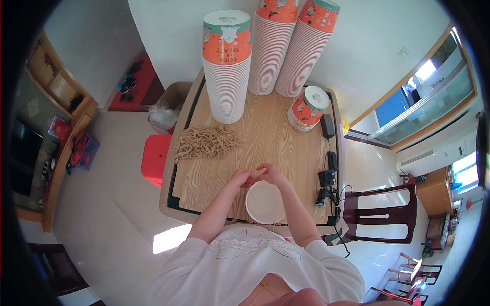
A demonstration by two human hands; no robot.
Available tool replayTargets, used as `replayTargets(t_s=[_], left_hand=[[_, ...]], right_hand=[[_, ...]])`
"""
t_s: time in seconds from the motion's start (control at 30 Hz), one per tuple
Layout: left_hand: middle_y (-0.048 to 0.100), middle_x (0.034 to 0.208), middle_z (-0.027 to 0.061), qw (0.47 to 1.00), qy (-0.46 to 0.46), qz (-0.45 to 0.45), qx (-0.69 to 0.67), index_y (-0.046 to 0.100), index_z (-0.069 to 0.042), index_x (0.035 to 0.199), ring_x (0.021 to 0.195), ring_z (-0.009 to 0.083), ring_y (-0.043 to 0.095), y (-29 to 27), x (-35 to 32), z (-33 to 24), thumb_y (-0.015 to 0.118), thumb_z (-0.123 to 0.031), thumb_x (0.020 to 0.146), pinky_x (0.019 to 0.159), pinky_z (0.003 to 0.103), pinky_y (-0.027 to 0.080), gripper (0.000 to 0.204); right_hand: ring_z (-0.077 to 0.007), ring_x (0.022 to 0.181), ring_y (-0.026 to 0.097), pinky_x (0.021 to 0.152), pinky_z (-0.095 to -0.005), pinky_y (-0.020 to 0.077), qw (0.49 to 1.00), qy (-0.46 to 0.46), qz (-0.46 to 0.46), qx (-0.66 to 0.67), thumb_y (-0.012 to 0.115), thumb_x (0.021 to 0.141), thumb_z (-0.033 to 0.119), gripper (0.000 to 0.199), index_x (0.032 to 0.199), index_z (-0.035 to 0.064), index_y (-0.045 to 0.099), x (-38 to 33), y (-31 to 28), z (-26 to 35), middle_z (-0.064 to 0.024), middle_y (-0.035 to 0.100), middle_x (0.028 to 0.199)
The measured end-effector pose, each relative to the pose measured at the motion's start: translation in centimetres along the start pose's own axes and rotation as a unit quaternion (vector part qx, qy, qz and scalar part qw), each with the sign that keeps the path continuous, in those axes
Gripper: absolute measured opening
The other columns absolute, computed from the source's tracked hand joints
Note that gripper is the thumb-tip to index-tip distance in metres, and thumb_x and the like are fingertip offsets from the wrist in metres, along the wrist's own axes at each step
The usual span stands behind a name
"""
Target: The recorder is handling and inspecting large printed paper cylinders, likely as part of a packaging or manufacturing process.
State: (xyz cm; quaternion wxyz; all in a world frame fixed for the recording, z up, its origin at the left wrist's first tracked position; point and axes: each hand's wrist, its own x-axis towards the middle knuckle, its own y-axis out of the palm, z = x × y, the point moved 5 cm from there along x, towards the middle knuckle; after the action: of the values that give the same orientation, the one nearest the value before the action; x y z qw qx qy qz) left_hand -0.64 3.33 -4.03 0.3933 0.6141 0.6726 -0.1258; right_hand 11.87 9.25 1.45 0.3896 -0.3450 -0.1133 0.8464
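A white paper bucket (264, 203) stands at the table's near edge, close to my body, its round mouth facing up. My left hand (242, 179) is at the far left of its rim, fingers bent and pinched together. Just beside it, my right hand (271, 175) curls over the far rim with thumb and fingers drawn in. The fingertips of both hands nearly meet; whatever small thing lies between them is too small to make out. A loose heap of tan twisted cords (208, 143) lies on the table beyond my left hand.
Tall nested stacks of orange-and-white paper buckets (224, 86) rise at the table's back. A short bucket stack (309, 108) with cords at its base stands back right. Black adapters and cables (327, 177) line the right edge. A red stool (156, 159) and a dark chair (380, 213) flank the table.
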Motion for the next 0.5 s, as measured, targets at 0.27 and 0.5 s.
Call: replayTargets(t_s=[0.27,0.5], left_hand=[[0.06,0.076,0.0055,0.999,0.002,0.011,0.031,0.053,-0.008,0.086,0.066,0.0154,0.059,0.1,-0.6,-0.4,0.049,-0.018,0.08,0.06,0.029,0.048,0.012],[0.06,0.077,0.0047,0.997,0.002,0.035,0.065,0.053,-0.01,0.085,0.067,0.0144,0.059,0.4,-0.9,-0.4,0.051,-0.018,0.079,0.059,0.028,0.047,0.01]], right_hand=[[-0.0132,0.062,0.056,0.054,-0.0265,0.0434,0.999,-0.025,0.01,0.024,0.064,0.066,0.006,0.036,0.101,0.0069,0.053,-0.7,0.1,1.0,-0.0086,0.06,0.068],[-0.014,0.063,0.057,0.054,-0.027,0.0439,0.998,-0.021,-0.006,0.063,0.062,0.067,0.003,0.038,0.103,0.0075,0.051,-0.1,-0.1,-0.7,-0.0099,0.06,0.07]])
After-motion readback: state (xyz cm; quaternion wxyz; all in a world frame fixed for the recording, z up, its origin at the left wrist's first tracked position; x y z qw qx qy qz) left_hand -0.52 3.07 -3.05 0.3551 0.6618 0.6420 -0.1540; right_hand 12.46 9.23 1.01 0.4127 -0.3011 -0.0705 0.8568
